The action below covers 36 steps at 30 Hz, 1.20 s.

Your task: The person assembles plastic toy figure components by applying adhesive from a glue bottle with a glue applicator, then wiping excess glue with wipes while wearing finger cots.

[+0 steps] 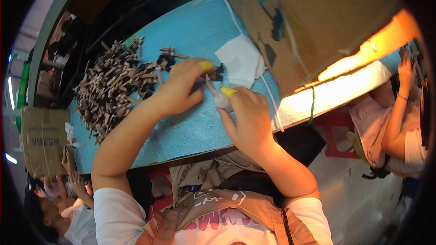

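Note:
Over the blue tabletop (195,129), my two hands meet close together, each with a yellow cover on a finger. My left hand (181,84) is pinched at a small dark-and-pink piece (213,76), partly hidden behind its fingers. Closed around a small pale piece with a rounded end (222,102) is my right hand (250,115); a thin pinkish part of that piece points toward the left hand. To the left of my left hand spreads a big heap of small dark-and-pink pieces (113,86), with flat wooden sticks among them.
Just beyond my right hand lies a white face mask (240,61) with long cords. A large cardboard box (313,27) takes up the far right. Another carton (45,140) stands at the left edge. Other people sit on both sides, one (395,122) at the right.

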Available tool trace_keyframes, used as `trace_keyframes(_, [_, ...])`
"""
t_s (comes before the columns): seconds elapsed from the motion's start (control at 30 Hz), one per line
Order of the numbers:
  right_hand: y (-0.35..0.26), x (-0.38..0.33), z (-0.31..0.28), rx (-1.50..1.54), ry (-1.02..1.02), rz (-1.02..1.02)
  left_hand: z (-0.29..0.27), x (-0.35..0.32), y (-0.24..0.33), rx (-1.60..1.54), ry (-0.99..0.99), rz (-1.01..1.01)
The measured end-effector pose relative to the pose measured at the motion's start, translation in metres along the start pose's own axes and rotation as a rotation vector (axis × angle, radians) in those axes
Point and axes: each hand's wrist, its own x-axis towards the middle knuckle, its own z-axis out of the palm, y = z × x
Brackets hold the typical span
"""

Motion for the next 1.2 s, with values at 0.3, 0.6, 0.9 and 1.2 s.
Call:
trace_keyframes(0.3, [0.0,-0.02,-0.028,0.372,0.114,0.05,-0.005,-0.022,0.029,-0.167,0.182,-0.329])
trace_keyframes(0.6, [-0.01,-0.082,-0.061,1.172,0.225,0.401,0.026,-0.052,0.105,-1.528,0.226,-0.527])
trace_keyframes(0.9, [-0.03,-0.093,-0.058,1.103,0.336,0.337,0.054,-0.058,0.117,-1.418,0.256,-0.334])
trace_keyframes(1.2, [-0.039,-0.104,-0.049,0.657,0.515,-0.072,0.047,-0.064,0.115,-1.193,0.246,-0.217])
